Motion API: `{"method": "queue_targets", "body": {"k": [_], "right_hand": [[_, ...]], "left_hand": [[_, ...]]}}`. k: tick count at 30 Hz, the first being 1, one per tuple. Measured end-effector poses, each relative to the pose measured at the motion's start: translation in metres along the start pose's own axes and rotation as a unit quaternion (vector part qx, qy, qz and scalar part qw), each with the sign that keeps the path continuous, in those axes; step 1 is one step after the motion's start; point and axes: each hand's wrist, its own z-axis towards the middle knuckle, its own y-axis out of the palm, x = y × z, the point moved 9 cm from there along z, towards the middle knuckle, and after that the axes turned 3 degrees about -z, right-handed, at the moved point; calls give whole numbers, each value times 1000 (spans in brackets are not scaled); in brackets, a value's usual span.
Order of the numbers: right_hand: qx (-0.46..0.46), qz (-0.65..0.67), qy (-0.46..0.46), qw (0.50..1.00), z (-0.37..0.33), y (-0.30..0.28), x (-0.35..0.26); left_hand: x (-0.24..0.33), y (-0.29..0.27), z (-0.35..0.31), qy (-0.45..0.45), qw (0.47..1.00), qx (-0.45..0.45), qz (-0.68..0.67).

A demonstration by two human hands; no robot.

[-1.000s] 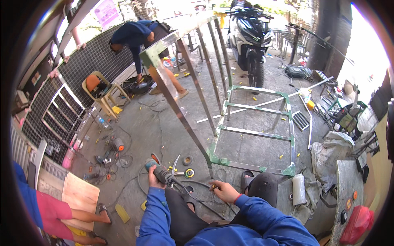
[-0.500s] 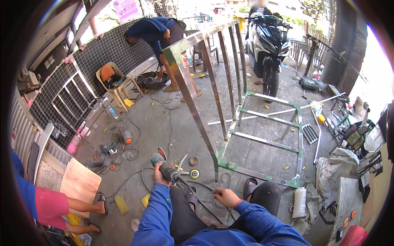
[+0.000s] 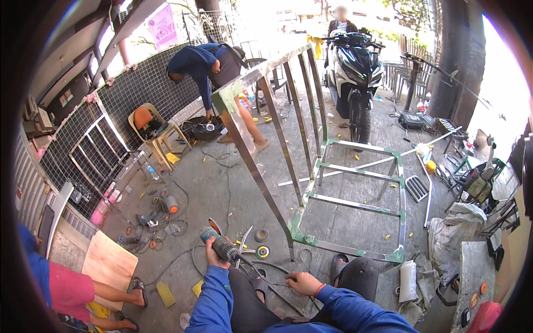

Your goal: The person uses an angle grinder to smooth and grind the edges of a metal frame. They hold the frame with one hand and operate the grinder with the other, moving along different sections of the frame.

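Observation:
My left hand (image 3: 214,256) is wrapped round the teal and dark body of an angle grinder (image 3: 225,249), its orange-edged disc (image 3: 214,226) pointing away from me. Over my right knee's inner side, my right hand (image 3: 303,283) is closed, fingertips pinched on the dark power cord (image 3: 277,284). Just ahead stands a metal frame (image 3: 355,204) of welded bars, with green-white patches at its joints; it has an upright side and a low flat side. Beside the grinder lie a grinding disc with a yellow ring (image 3: 262,252) and a grey disc (image 3: 261,235).
Loose cables and power tools (image 3: 169,204) lie on the floor at left. A person (image 3: 194,72) bends over a black tub (image 3: 200,129) near a plastic chair (image 3: 152,130). Another person stands at left by a wooden board (image 3: 108,261). A motorcycle (image 3: 357,77) stands ahead.
My view has shifted slightly, and the grinder sits a little lower in it, still in my left hand. The bending person now has a round item in hand over the tub.

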Motion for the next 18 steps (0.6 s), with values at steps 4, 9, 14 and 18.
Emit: {"method": "queue_targets", "body": {"k": [4,9,14,18], "right_hand": [[-2,-11,7,1000,-1,-2,-2],[-20,-31,-11,999,0,2,-4],[-55,-32,-16,998,-1,5,-6],[-26,30,-34,999,-7,-6,-28]], "left_hand": [[-1,4,0,-4,1000,-9,21],[-5,2,0,-10,1000,22,-17],[-7,6,0,-19,1000,0,-9],[-5,9,-1,-21,999,-22,26]]}}
